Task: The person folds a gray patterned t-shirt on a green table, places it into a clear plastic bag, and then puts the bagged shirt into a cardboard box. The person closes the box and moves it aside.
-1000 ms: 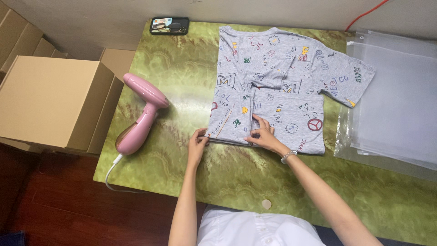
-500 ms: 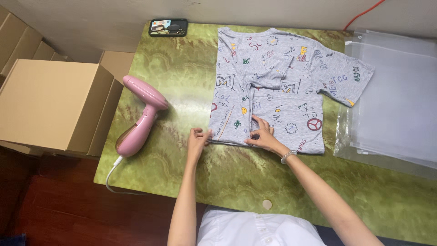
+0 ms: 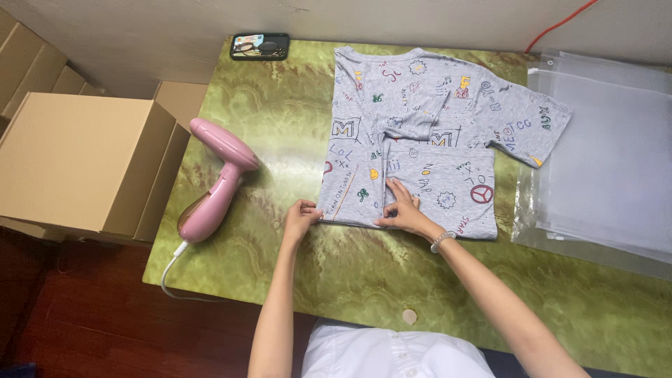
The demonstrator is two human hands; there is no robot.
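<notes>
- Grey cotton, scribbled over with coloured doodles: one T-shirt (image 3: 420,140) lies flat on the green marbled table (image 3: 294,126), partly folded, one sleeve tucked across the chest and the other still spread out to my right.
- My left hand (image 3: 301,218) pinches the shirt's near left corner, fingers curled shut on the hem.
- My right hand (image 3: 402,210) lies flat on the near hem, fingers spread and pressing the cloth down; it grips nothing. One pale beaded bracelet (image 3: 442,241) sits on that wrist.
- Counted on the table: one pink handheld steamer (image 3: 213,185) lying on its side well to the left of the shirt, with its white cord (image 3: 171,280) trailing off the near left edge; one dark phone (image 3: 260,46) at the far edge; one stack of clear plastic bags (image 3: 609,161) on the right, their edge just beside the spread sleeve; one small round pale disc (image 3: 409,316) near the front edge.
- Off the table to the left stand brown cardboard boxes (image 3: 77,161); I can make out at least three, the nearest close against the table's side.
- Open table shows between steamer and shirt, and in a wide strip between the hem and the near edge.
- A red cable (image 3: 560,24) runs along the wall at the far right.
</notes>
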